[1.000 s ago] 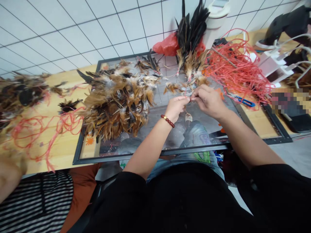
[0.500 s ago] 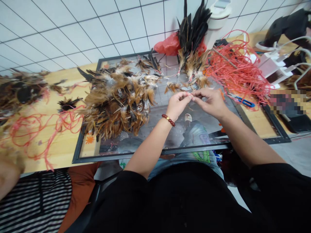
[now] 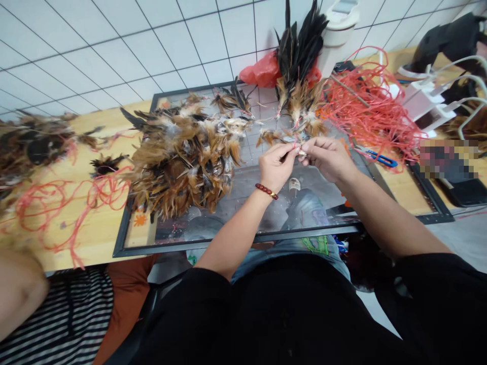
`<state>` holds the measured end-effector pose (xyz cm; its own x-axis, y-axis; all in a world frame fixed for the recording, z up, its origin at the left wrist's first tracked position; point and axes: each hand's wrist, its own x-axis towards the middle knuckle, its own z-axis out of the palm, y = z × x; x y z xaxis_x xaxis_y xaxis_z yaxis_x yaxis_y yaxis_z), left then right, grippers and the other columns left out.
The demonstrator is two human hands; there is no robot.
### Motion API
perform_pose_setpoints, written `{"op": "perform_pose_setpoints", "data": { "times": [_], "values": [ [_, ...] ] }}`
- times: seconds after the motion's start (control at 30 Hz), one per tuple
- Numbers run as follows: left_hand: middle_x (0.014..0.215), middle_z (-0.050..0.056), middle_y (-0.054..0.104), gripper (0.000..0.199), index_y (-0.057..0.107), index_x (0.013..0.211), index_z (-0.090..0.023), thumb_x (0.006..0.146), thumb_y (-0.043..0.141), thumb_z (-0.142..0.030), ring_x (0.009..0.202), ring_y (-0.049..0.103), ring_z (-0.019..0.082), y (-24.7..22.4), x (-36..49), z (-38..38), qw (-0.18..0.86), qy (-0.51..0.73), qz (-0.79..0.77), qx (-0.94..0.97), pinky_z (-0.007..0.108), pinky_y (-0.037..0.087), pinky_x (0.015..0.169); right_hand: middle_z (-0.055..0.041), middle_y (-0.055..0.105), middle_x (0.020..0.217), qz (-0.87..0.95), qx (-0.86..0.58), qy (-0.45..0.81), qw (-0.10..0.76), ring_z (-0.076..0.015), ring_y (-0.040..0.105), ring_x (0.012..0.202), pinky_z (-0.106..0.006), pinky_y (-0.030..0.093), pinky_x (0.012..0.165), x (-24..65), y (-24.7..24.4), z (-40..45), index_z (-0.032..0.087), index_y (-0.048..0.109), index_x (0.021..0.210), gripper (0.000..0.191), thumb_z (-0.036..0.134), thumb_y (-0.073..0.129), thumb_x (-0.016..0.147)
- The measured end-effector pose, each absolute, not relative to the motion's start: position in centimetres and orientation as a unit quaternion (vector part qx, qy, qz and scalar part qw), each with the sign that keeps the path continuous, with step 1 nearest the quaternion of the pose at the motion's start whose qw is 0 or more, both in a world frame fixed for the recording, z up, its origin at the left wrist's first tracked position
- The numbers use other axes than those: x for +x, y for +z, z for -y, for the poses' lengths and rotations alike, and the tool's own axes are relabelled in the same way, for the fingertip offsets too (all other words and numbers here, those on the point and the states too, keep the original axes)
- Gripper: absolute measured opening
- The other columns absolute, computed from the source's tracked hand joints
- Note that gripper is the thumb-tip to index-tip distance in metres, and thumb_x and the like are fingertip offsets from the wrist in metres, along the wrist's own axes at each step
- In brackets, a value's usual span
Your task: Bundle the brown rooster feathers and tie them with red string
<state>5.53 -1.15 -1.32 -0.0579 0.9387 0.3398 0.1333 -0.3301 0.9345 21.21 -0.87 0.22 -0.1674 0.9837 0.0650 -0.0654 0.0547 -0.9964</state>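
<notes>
Above the glass-topped black frame [image 3: 251,235], my two hands meet fingertip to fingertip. My left hand [image 3: 277,165], with a beaded bracelet [image 3: 266,191] at the wrist, is closed in a pinch where a bit of pink string [image 3: 296,144] shows. My right hand [image 3: 329,158] pinches a small feather bundle [image 3: 302,154]; only its pale end is visible, the rest is covered by fingers. Just beyond my hands lie loose brown feather bundles [image 3: 272,137]. Left of my left hand is a large heap of brown feathers [image 3: 186,157].
Long black feathers [image 3: 299,43] stand by a red plastic bag [image 3: 261,69] against the tiled wall. At right are tangled pink string [image 3: 373,109], a blue cutter [image 3: 382,158], white chargers [image 3: 428,104] and a phone [image 3: 464,192]. A person's arm [image 3: 21,289] is at far left.
My fingertips have shifted slightly, and a pale bundle end and pink string now show between them. The other person's arm at left has moved further into view.
</notes>
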Motion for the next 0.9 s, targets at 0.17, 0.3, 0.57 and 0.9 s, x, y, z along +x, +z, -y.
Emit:
{"op": "perform_pose_setpoints", "data": {
  "times": [0.17,0.3,0.57,0.9],
  "values": [
    [0.090,0.005,0.077,0.010,0.080,0.075,-0.025,0.083,0.078,-0.019,0.093,0.071,0.018,-1.0,5.3,1.0,0.364,0.569,-0.460,0.576,0.035,0.056,0.094,-0.0017,0.073,0.075,0.528,-0.407,0.569,0.482,-0.0111,0.062,0.061,-0.027,0.055,0.057,20.8,-0.1,0.8,0.020,0.076,0.085,0.045,0.055,0.094,0.063],
    [0.090,0.005,0.075,0.011,0.079,0.072,-0.025,0.081,0.080,-0.019,0.096,0.070,0.018,-0.7,5.2,0.9,0.374,0.567,-0.458,0.574,0.033,0.056,0.093,0.0001,0.070,0.069,0.506,-0.419,0.572,0.492,-0.0094,0.059,0.056,-0.024,0.051,0.052,20.9,-0.5,0.7,0.020,0.073,0.075,0.045,0.052,0.098,0.056],
    [0.091,0.003,0.074,0.007,0.075,0.077,-0.023,0.083,0.079,-0.022,0.093,0.069,0.015,-0.4,5.3,1.1,0.435,0.560,-0.455,0.539,0.030,0.055,0.091,0.0018,0.065,0.066,0.489,-0.429,0.575,0.496,-0.0104,0.056,0.051,-0.026,0.047,0.048,21.1,-0.2,0.6,0.022,0.062,0.074,0.050,0.059,0.093,0.060],
    [0.099,0.005,0.075,0.021,0.066,0.071,-0.022,0.083,0.081,-0.031,0.104,0.068,0.018,-0.1,4.9,0.9,0.415,0.560,-0.444,0.563,0.033,0.054,0.093,0.0017,0.057,0.063,0.499,-0.456,0.529,0.513,-0.0104,0.046,0.050,-0.026,0.037,0.048,21.3,-1.0,-0.2,0.023,0.053,0.074,0.041,0.055,0.080,0.074]
  ]
}}
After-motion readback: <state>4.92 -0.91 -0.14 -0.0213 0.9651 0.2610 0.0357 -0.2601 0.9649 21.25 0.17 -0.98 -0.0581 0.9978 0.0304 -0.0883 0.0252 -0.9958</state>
